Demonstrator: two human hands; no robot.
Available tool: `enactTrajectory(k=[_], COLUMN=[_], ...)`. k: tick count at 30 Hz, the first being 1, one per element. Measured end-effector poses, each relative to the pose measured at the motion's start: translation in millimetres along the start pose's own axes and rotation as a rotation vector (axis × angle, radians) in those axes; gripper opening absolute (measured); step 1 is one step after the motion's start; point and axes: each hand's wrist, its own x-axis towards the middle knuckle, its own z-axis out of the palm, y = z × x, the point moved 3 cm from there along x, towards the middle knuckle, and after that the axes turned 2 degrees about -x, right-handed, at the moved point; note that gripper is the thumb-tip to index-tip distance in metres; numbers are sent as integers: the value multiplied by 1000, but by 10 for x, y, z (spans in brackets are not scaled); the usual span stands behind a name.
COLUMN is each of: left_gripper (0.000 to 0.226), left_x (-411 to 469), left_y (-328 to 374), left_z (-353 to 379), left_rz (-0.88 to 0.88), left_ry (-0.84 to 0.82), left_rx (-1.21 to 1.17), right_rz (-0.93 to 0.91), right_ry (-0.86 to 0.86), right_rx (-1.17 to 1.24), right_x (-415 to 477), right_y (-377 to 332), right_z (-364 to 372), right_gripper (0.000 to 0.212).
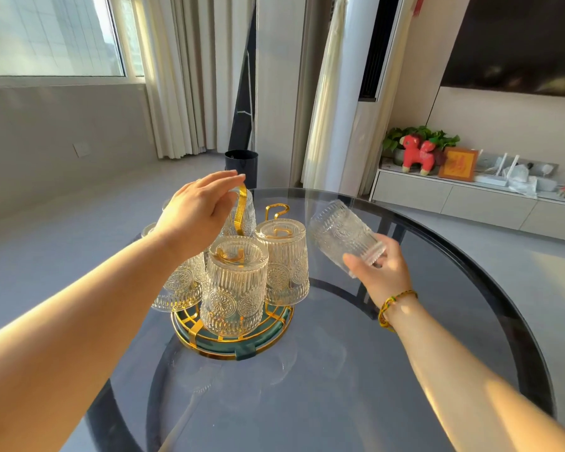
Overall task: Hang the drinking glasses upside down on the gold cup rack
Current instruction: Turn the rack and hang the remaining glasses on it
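So I've got one glass (344, 237) in my right hand (380, 272), fingers wrapped round one end of it, tipped over on its side just to the right of the rack (232, 324). I'm holding it slanted like that because it has to go on mouth-down, so I figure the next bit is turning it the rest of the way over. My left hand (193, 216) is up at the top of the rack with the fingers loosely curled around the tall gold handle (240, 207); I can't really tell if I'm actually squeezing it or just resting there, but the point is to keep the rack from sliding on the slick glass table (437, 321) while I load it. Several glasses are already hanging upside down around the rack, two right at the front and more at the left and behind the handle. One bare gold hook (276, 210) sticks up at the back right of the rack, right beside the glass I'm holding, so that looks like the spot it's meant for. The risk is clinking it against its neighbour on the way down.
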Motion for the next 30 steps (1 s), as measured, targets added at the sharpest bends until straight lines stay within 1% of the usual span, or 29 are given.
enactTrajectory(k=[2,3,5,7,11,16,23,30], left_gripper=[35,34,35,35,35,35,36,36], left_x=[1,0,6,4,0,13,14,23], left_y=[-7,-12,-17,-25,-27,-52,-72,-98], left_z=[0,1,6,7,14,11,15,30], left_rz=[-4,-3,0,-5,3,11,25,30], left_ry=[7,11,6,2,5,7,8,18], left_rx=[-6,-10,-15,-19,-26,-31,-38,-29], right_rz=[-14,-31,-89,-149,-240,-331,-304,-221], right_ry=[-12,-17,-27,-46,-144,-272,-350,-430], right_rx=[-55,-64,-94,-188,-348,-548,-601,-635], right_x=[95,154,293,439,631,679,713,695], right_y=[-153,-247,-459,-686,-1025,-1267,-1258,-1120], right_z=[-3,1,2,0,17,238,599,880], right_gripper=[53,54,51,51,64,70,73,68])
